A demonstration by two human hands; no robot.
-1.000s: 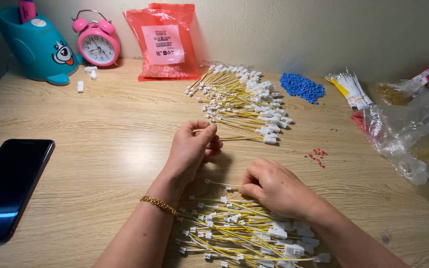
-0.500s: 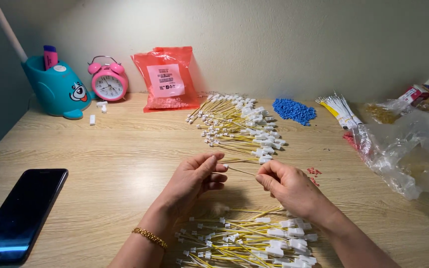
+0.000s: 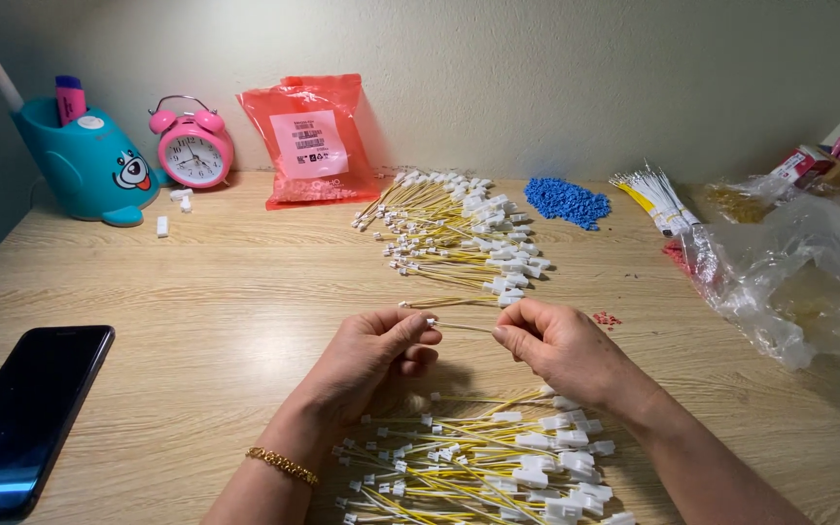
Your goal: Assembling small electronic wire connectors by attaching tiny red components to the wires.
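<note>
A wooden desk (image 3: 196, 292) is shown from above; positions are given relative to the single yellow wire (image 3: 464, 327) held at centre. Far to the lower left of the wire, a black phone (image 3: 21, 418) is laid flat, its near end cut off by the frame edge. To the upper left, a teal whale-shaped pen holder (image 3: 89, 165), a pink alarm clock (image 3: 193, 146) and a red plastic pouch (image 3: 315, 141) are set against the wall. Immediately left of the wire, the left hand (image 3: 367, 365) is seen, with one end of the wire pinched between thumb and forefinger; a gold bracelet (image 3: 282, 466) is worn at the wrist. Above the wire, a fanned pile of yellow wires with white connectors (image 3: 454, 238) is spread. Below it, a second pile (image 3: 478, 462) is partly hidden by both forearms and cut off at the bottom. Immediately right, the right hand (image 3: 561, 350) is closed on the wire's other end; that end is hidden within the fingers. To the upper right, a heap of blue beads (image 3: 564, 201) and a bundle of white-tipped wires (image 3: 655, 197) are seen. Far right, crumpled clear plastic bags (image 3: 789, 272) are piled, their contents hard to make out.
</note>
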